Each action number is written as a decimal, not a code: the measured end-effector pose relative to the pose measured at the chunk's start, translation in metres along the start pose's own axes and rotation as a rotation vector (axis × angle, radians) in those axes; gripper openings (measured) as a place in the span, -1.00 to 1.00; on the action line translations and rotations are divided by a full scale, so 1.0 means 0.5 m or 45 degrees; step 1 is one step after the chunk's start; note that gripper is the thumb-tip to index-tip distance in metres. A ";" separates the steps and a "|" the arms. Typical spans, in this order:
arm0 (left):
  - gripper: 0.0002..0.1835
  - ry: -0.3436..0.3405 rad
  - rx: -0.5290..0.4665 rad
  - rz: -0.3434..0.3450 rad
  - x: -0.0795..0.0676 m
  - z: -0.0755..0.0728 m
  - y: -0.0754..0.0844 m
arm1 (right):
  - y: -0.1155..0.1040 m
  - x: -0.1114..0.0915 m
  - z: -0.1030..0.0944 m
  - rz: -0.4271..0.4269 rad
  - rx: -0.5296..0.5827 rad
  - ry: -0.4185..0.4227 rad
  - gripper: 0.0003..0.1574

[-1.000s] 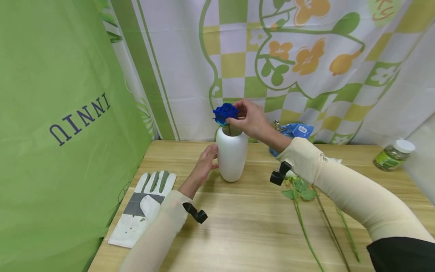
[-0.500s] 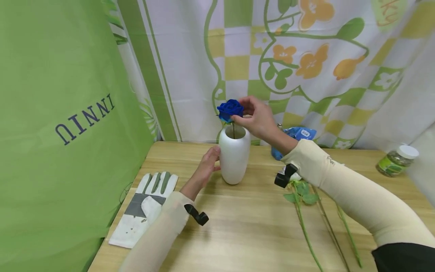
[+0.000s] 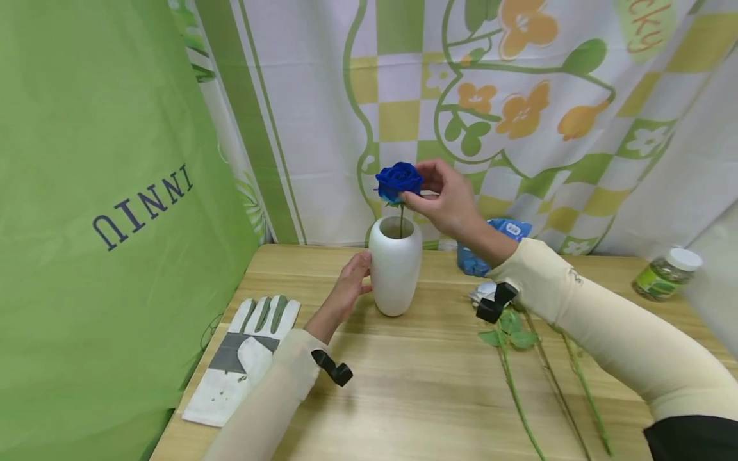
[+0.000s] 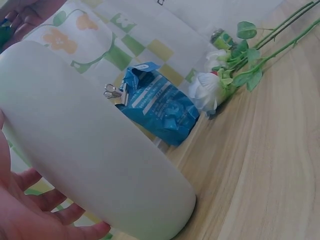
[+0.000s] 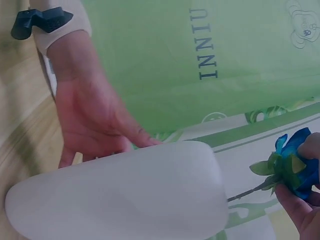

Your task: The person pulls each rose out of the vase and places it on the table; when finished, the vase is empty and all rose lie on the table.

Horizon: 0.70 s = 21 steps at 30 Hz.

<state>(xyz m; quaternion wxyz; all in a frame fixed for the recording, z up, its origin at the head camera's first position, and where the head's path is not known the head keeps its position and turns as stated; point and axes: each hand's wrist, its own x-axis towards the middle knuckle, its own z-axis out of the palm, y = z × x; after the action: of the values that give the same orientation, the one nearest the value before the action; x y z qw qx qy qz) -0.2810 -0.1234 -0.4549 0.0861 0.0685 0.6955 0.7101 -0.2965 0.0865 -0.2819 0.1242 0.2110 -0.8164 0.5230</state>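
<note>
A white vase (image 3: 395, 275) stands upright on the wooden table. My left hand (image 3: 348, 282) steadies it from the left, thumb near the front and fingers reaching behind; the left wrist view shows these fingers (image 4: 70, 215) along its lower side. Over the vase's mouth, my right hand (image 3: 450, 195) pinches a blue rose (image 3: 398, 181) by its bloom. The rose's thin stem (image 3: 401, 221) runs down into the vase, its lower end hidden inside. Green sepals (image 5: 275, 167) under the bloom show in the right wrist view.
White roses (image 4: 207, 92) with long green stems (image 3: 513, 384) lie right of the vase. Behind them sits a clipped blue bag (image 4: 162, 105). A lidded jar (image 3: 669, 272) stands far right, a white-grey work glove (image 3: 230, 371) lies left. Curtains (image 3: 288, 128) hang behind.
My right hand and the blue rose have risen and shifted slightly right over the vase, with more of the stem showing above the rim. My left hand stays at the vase.
</note>
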 end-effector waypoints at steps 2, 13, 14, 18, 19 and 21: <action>-0.41 0.005 0.001 0.002 0.000 0.001 0.001 | -0.006 0.000 -0.006 -0.019 0.026 0.029 -0.40; -0.42 0.020 -0.012 -0.002 0.000 0.003 0.001 | -0.042 0.002 -0.022 -0.078 0.137 0.147 -0.41; -0.42 0.021 -0.008 -0.003 0.000 0.003 -0.001 | -0.044 0.000 -0.023 -0.083 0.150 0.149 -0.41; -0.42 0.030 0.000 0.003 0.002 0.003 -0.006 | -0.051 -0.001 -0.027 -0.122 0.162 0.179 -0.41; -0.42 0.033 -0.001 0.005 0.002 0.004 -0.006 | -0.054 0.000 -0.030 -0.135 0.165 0.192 -0.41; -0.42 0.036 0.000 0.008 0.002 0.005 -0.004 | -0.061 0.000 -0.035 -0.173 0.174 0.221 -0.42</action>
<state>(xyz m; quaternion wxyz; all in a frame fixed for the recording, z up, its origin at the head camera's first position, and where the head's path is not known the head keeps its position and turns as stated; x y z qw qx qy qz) -0.2813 -0.1205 -0.4570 0.0740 0.0606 0.6964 0.7113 -0.2825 0.0915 -0.2502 0.2150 0.2277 -0.7489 0.5840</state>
